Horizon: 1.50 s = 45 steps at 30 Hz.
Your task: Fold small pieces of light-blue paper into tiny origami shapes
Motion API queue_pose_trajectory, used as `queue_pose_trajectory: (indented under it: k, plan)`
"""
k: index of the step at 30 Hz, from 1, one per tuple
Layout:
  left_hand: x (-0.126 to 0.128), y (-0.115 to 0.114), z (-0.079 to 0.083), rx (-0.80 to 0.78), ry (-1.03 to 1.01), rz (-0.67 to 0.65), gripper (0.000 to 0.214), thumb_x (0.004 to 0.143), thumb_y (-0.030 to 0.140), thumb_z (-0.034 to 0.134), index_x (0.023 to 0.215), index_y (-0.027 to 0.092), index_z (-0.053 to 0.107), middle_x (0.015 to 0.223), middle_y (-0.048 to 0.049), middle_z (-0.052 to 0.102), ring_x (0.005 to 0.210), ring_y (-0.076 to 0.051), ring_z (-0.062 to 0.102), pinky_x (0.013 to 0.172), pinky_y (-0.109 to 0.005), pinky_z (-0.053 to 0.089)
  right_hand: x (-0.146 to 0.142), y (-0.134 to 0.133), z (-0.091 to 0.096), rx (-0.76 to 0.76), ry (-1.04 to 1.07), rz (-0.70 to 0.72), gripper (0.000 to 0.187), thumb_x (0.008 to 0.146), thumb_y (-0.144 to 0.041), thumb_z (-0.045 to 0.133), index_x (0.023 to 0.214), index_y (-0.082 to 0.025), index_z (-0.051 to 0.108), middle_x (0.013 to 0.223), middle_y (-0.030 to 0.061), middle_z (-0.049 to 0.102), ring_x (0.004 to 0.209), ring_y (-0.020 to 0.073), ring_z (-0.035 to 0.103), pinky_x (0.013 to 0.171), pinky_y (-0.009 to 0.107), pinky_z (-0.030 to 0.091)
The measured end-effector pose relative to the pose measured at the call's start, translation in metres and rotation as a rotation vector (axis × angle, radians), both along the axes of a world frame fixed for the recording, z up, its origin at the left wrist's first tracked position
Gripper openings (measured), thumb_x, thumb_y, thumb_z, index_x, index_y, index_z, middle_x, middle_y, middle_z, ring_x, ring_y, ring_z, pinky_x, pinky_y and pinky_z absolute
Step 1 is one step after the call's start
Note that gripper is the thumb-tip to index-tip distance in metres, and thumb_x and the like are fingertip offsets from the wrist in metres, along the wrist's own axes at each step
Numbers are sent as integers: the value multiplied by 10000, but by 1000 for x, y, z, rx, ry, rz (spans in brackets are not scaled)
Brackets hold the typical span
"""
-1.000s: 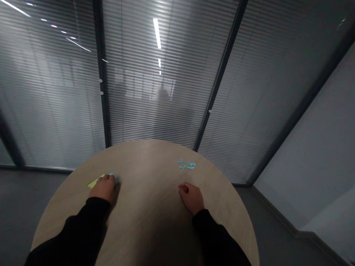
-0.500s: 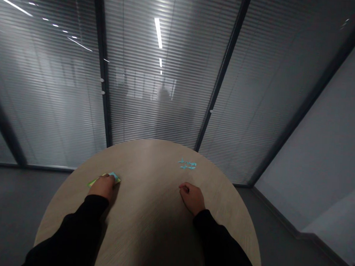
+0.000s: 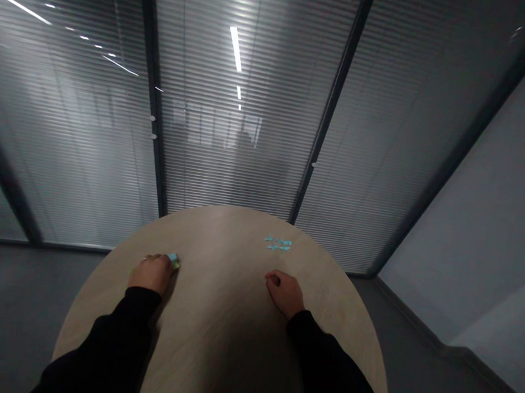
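Left grip palm-down on a small pad of coloured paper, fingers bent over it so that only a turquoise-and-yellow corner peeps out past the fingertips. Impossible to tell whether pinching the pad or merely pressing on it. Pad lying flat on the left half of the round desk, not far from the far-left rim. Right grip well apart on the right half, resting knuckles-up, loosely curled shut, nothing visible inside.

Probably a light, thin stack, apt to skate on the smooth wood grain. Better pinned with the fingertips alone than smothered by the whole palm, leaving an edge in sight. Worth sliding a thumb under one free corner before any lift, to avoid fanning or creasing the sheets. Worth sparing the right grip as an anchor, should the pad slip.

Farther out, beyond the right grip and near the far rim, a small cluster of turquoise paper pieces, touching neither grip. Black sleeves reaching back toward the near edge. Behind the desk, a glass partition with slatted blinds and dark frames, grey floor on either side.
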State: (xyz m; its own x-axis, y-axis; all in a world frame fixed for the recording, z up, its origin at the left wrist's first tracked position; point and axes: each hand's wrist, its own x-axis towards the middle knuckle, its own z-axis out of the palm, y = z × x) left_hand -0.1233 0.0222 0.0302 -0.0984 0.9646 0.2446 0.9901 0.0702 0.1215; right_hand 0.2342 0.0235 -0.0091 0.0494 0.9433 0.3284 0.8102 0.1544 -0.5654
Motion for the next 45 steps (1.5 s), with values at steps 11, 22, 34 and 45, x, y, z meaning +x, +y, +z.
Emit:
queue_pose_trajectory:
  k: [11,22,34,45]
  plan:
    - [23,-5,-2,322,0,-319,285,941,231,441,881,158,710,930,-127,730,944,-284,639,843,-376,506,-2,-1,1,-6,7,4,194,822,-224,562,863,-213,750,719,21,711,695,175,646,658,252,416]
    - [104,-19,-23,607,-199,-906,182,963,226,511,983,186,688,940,-76,736,894,-206,634,782,-341,548,-16,-6,3,29,79,240,347,804,-212,558,1129,-191,678,754,9,683,647,156,599,629,244,436]
    - [114,-11,-22,667,-259,-992,138,943,231,560,973,197,691,963,-72,738,893,-207,619,788,-346,533,-30,-17,10,133,314,358,320,798,-180,543,1070,-187,712,891,33,732,669,137,619,633,234,497]
    - [111,-2,-22,432,-566,-948,148,951,252,552,973,197,688,947,-67,733,923,-198,636,835,-359,538,-26,-18,13,201,307,359,192,897,-280,587,973,-219,752,943,51,733,842,178,671,757,274,520]
